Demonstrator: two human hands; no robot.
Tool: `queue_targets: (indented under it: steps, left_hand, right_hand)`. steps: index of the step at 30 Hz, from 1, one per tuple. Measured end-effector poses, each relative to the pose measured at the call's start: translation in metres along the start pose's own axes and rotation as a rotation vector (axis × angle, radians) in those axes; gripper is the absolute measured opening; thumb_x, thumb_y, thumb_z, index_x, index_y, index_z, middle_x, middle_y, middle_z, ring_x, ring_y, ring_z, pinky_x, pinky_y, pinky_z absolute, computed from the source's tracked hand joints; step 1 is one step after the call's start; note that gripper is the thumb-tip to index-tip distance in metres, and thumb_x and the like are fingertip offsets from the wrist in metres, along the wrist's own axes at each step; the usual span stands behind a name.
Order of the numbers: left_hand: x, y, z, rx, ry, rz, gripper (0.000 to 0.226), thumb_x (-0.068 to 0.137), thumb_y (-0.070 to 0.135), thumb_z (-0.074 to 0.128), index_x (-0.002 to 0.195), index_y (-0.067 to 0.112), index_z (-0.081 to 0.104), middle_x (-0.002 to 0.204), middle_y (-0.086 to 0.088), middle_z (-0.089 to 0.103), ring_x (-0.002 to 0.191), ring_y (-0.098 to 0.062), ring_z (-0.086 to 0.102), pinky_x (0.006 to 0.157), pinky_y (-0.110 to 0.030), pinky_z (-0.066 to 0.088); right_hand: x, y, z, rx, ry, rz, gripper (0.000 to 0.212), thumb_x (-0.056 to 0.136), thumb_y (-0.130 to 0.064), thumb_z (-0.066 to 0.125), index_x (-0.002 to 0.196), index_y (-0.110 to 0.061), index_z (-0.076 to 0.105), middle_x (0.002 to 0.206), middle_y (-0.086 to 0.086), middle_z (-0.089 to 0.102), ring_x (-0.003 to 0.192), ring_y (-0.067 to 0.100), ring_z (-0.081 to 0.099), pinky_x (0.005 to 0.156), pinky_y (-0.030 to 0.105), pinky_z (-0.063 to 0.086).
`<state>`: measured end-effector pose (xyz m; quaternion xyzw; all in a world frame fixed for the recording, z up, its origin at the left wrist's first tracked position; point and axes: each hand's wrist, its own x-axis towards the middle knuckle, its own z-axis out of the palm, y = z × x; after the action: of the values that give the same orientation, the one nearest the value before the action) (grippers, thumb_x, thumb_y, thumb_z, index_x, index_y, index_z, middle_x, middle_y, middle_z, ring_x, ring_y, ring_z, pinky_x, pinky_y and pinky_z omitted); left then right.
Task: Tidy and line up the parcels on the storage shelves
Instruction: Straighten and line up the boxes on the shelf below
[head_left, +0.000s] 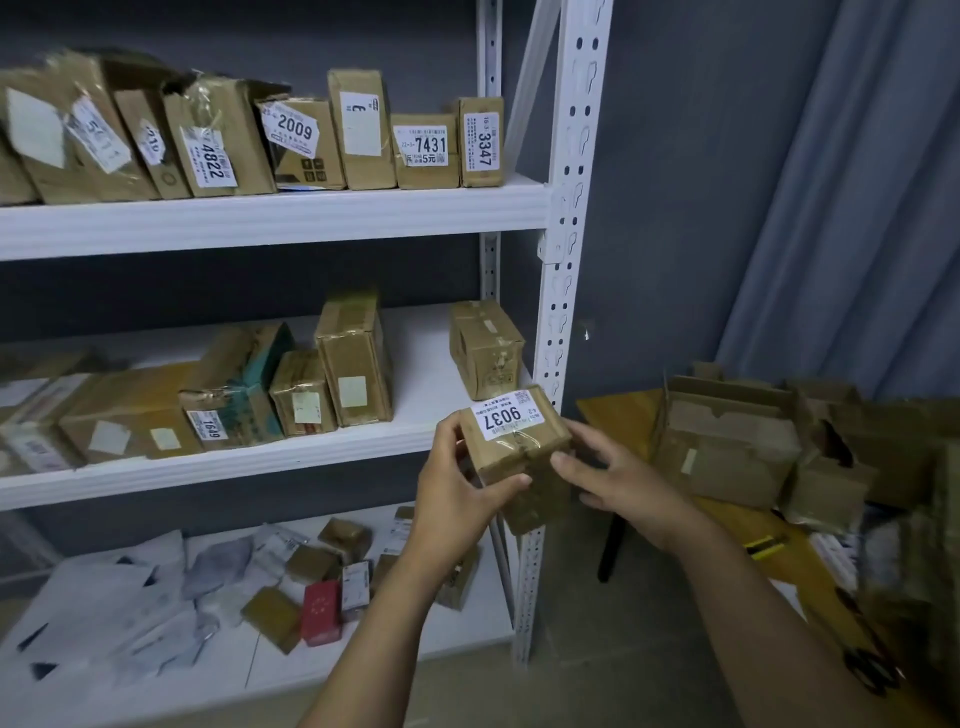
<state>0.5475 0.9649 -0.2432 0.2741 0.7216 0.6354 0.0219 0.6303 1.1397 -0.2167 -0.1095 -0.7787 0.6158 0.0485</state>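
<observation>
Our fingers (506, 484) curl round the small brown parcel (519, 441) labelled 9037. The left hand (457, 499) grips its left side, thumb along the lower edge. The right hand (623, 483) pinches the right side between thumb and fingertips. We hold it at lower centre of the frame, in the air just in front of the middle shelf (431, 384), touching nothing else.

It looks light and stiff: taped cardboard, a little dented. The glossy tape may be slick, so we judge the bare card edges the surer hold, with 2 hands on opposite faces.

Beyond, at centre frame, a bare stretch of shelf lies between a tall box (356, 364) and a lone box (485, 348). Farthest, in the upper frame, the top shelf (260, 221) carries a row with labels facing out.
</observation>
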Motion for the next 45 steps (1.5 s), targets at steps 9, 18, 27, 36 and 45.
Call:
queue_targets:
  steps: [9,18,27,36,45]
  left_hand:
    - [-0.012,-0.005,0.006,0.135,-0.038,0.164,0.081,0.061,0.027,0.09,0.127,0.029,0.042,0.124,0.014,0.054,0.119,-0.005,0.053,0.098,-0.027,0.048]
    - [-0.001,-0.018,-0.023,0.55,-0.136,0.212,0.111,0.06,0.043,0.087,0.149,0.03,0.022,0.154,0.01,0.023,0.142,-0.001,0.018,0.115,-0.015,0.016]
    - [0.066,-0.056,-0.079,0.92,0.029,0.133,0.072,0.085,0.037,0.07,0.147,0.021,0.037,0.156,-0.007,0.025,0.145,-0.025,0.019,0.118,-0.042,0.024]
    - [0.17,-0.075,-0.146,0.912,0.286,0.068,0.062,0.088,0.046,0.062,0.143,0.029,0.042,0.154,-0.013,0.025,0.143,-0.034,0.019,0.115,-0.048,0.026]
    - [0.21,-0.103,-0.178,0.773,0.07,0.156,0.06,0.086,0.018,0.069,0.141,0.025,0.045,0.154,-0.004,0.025,0.135,-0.024,0.039,0.107,-0.032,0.038]
  right_hand:
    - [0.015,-0.038,0.024,0.342,-0.002,0.222,0.048,0.089,-0.059,0.049,0.111,-0.019,0.064,0.1,0.006,0.075,0.095,0.022,0.071,0.087,0.046,0.057]
    - [0.036,-0.031,0.038,0.231,0.102,0.104,0.026,0.092,-0.028,0.056,0.112,-0.016,0.067,0.091,0.008,0.073,0.079,0.02,0.068,0.079,0.041,0.056]
    - [0.107,-0.02,0.067,-0.408,0.203,-0.106,0.062,0.082,-0.035,0.067,0.14,-0.027,0.048,0.127,0.001,0.058,0.1,0.016,0.062,0.083,0.035,0.055]
    - [0.201,-0.005,0.102,-0.626,0.018,-0.09,0.071,0.081,-0.049,0.071,0.143,-0.024,0.045,0.16,0.007,0.014,0.144,0.021,0.024,0.114,0.03,0.028]
    - [0.266,0.003,0.126,-0.637,-0.117,-0.109,0.072,0.079,-0.036,0.077,0.142,-0.022,0.045,0.161,-0.002,0.015,0.143,0.015,0.025,0.108,0.02,0.023]
